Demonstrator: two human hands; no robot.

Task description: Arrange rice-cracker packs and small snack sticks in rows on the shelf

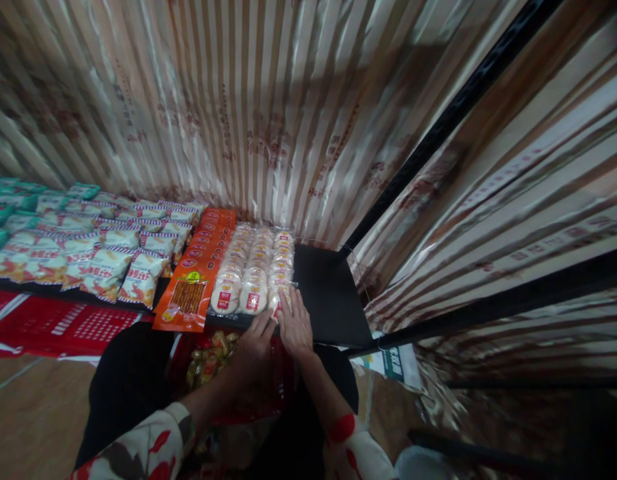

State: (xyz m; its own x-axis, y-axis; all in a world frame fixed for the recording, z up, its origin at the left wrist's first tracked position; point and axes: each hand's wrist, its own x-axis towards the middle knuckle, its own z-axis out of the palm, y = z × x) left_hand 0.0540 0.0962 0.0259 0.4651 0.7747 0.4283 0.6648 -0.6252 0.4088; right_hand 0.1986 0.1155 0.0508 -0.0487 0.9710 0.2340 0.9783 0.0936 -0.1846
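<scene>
Two hands meet at the front edge of a black shelf [328, 293]. Right hand [294, 325] lies flat, fingers [286, 300] together and extended, pressing on the rightmost row of round white cake packs [281, 267]. Left hand [255, 340] sits just beside it, fingers curled at the shelf lip; what it grips I cannot tell. Orange snack packets [198, 273] lie left of the cakes. Candy bag [211, 357] rests below, near the left wrist.
</scene>
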